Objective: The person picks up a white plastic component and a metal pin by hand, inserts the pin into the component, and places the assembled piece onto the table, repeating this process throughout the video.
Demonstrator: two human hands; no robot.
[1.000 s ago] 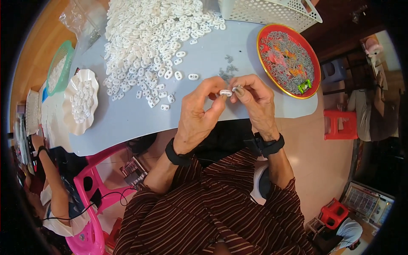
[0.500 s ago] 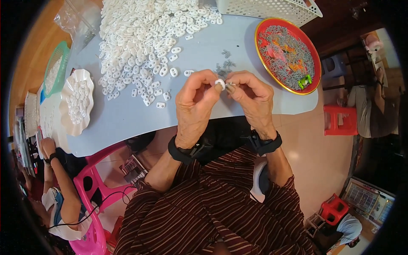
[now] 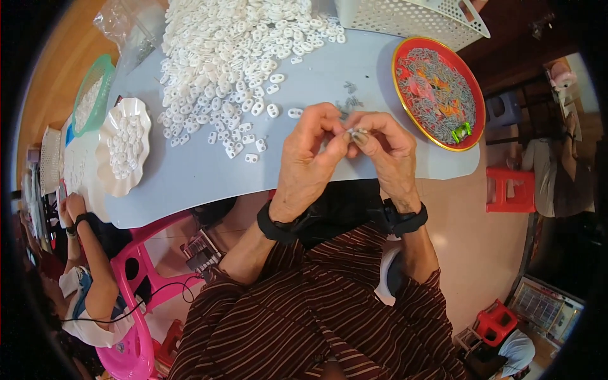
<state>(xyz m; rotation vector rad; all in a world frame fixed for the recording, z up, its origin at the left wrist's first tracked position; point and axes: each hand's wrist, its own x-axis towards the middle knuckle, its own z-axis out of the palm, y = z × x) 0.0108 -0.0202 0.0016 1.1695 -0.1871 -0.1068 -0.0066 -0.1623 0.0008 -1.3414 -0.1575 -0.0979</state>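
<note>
Over the table's front edge, my left hand (image 3: 308, 152) and my right hand (image 3: 387, 149) meet fingertip to fingertip, both closed in a pinch. Between them is a small white plastic piece (image 3: 349, 130), mostly hidden by the fingers. Whether the right fingertips also hold a small grey part cannot be made out now. Just beyond my hands lie a few loose grey screw-like parts (image 3: 350, 101). A large heap of white oval pieces with two holes (image 3: 221, 50) spreads at the far left.
A gold-rimmed red tray (image 3: 479, 126) of grey parts stands right. Left are a scalloped white dish (image 3: 107, 180) and a green basket (image 3: 109, 69). A white perforated basket (image 3: 411, 19) sits behind. A co-worker's arm (image 3: 98, 259) reaches in beside a pink chair (image 3: 142, 316).
My hands have closed together; the fingertips now cover most of the white piece, which showed plainly in my left pinch before. The whole view has shifted slightly.
</note>
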